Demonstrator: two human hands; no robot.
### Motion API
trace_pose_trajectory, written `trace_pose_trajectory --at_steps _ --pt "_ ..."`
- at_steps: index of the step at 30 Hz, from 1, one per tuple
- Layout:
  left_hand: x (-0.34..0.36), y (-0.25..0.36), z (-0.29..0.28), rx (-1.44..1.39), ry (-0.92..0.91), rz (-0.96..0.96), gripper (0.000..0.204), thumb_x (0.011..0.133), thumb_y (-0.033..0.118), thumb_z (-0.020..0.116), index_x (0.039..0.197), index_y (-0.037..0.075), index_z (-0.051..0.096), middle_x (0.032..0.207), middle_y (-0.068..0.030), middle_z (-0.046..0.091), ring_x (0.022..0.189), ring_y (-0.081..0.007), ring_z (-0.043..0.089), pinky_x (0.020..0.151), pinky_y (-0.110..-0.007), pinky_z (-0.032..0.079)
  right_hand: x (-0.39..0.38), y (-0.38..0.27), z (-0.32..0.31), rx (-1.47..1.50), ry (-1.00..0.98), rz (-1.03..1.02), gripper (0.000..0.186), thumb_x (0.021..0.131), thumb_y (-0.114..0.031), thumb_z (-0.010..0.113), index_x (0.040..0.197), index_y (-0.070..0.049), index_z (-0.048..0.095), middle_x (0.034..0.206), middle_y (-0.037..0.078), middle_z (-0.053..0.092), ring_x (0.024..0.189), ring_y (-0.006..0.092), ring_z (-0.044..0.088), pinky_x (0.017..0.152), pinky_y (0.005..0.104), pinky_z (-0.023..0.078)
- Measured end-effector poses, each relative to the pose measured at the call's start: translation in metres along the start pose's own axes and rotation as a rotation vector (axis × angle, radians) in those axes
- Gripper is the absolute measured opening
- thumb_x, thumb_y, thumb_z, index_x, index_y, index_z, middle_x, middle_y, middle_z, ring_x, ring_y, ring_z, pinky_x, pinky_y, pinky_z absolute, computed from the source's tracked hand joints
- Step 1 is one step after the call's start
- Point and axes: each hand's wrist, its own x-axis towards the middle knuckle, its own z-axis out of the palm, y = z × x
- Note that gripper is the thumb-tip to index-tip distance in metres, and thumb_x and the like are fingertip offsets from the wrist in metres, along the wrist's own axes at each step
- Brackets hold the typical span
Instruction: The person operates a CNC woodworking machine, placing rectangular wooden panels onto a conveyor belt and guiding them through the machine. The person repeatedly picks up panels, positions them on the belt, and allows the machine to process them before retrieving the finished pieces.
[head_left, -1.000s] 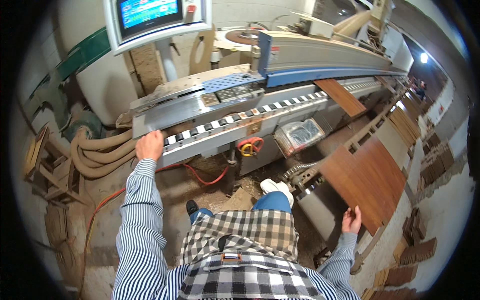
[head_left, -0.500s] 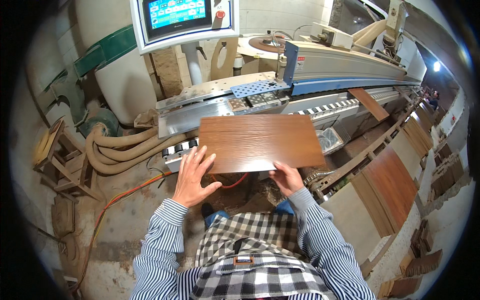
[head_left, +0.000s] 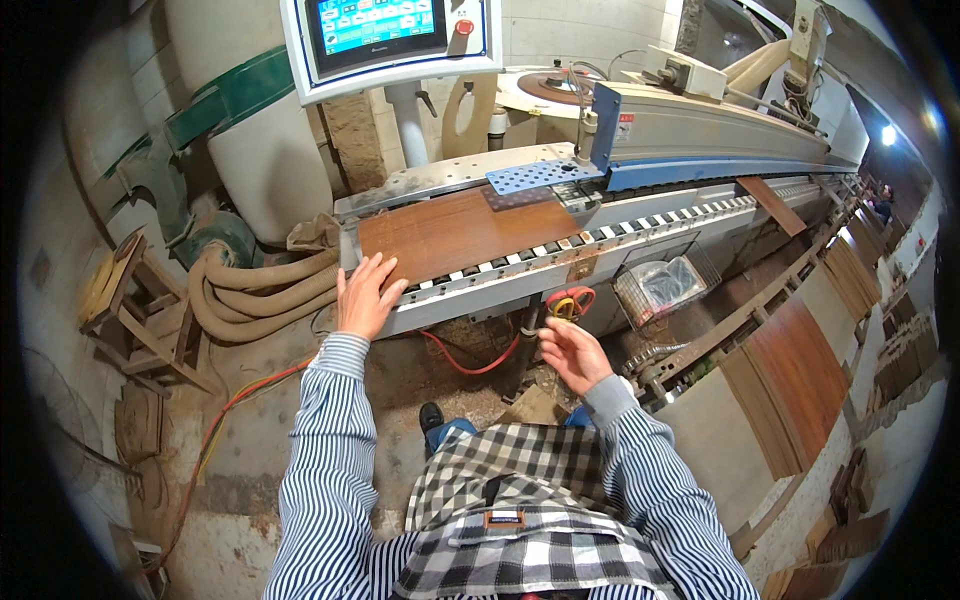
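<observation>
Board (head_left: 450,235) lies flat on the machine, near edge along the black-and-white rollers (head_left: 540,252), far right corner under the blue plate (head_left: 530,178). Risk: it could skew if pushed at one corner only, since the left hand (head_left: 367,295) sits at the near left end with nothing steadying the rest. Fingers could also get pinched at the rollers, being so near. Left hand: fingers spread, fingertips seem to touch the board's end, no grip. Right hand (head_left: 575,355): half open, fingers loosely curled, apart from the board, no held thing visible.
</observation>
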Motion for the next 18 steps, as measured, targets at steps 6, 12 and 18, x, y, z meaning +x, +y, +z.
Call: trace_pose_trajectory --at_steps 6,12,18 --pt "0.022 0.005 0.007 -0.034 0.010 -0.073 0.054 0.086 0.050 0.056 0.127 0.015 0.057 0.142 -0.0133 0.042 0.135 -0.0300 0.033 0.111 -0.054 0.013 -0.076 0.008 -0.095 0.021 0.310 -0.070 0.024 0.091 -0.015 0.057 0.112 -0.004 0.060 0.093 0.009 0.067 0.073 0.0147 0.064 0.067 0.0276 0.054" --pt "0.013 -0.003 0.004 -0.039 0.051 -0.157 0.056 0.084 0.049 0.061 0.124 0.011 0.059 0.139 -0.0137 0.047 0.135 -0.0320 0.032 0.112 -0.053 0.010 -0.174 0.017 -0.178 0.112 0.582 -0.185 0.020 0.092 -0.016 0.055 0.108 -0.004 0.060 0.082 0.008 0.068 0.064 0.0155 0.064 0.059 0.0273 0.053" --pt "0.025 0.020 0.016 0.007 0.050 -0.134 0.052 0.082 0.048 0.063 0.121 0.014 0.061 0.134 -0.0119 0.052 0.134 -0.0296 0.034 0.112 -0.055 0.006 -0.241 0.024 -0.225 0.142 0.792 -0.303 0.019 0.090 -0.017 0.057 0.106 -0.007 0.060 0.083 0.008 0.069 0.065 0.0157 0.066 0.057 0.0287 0.055"
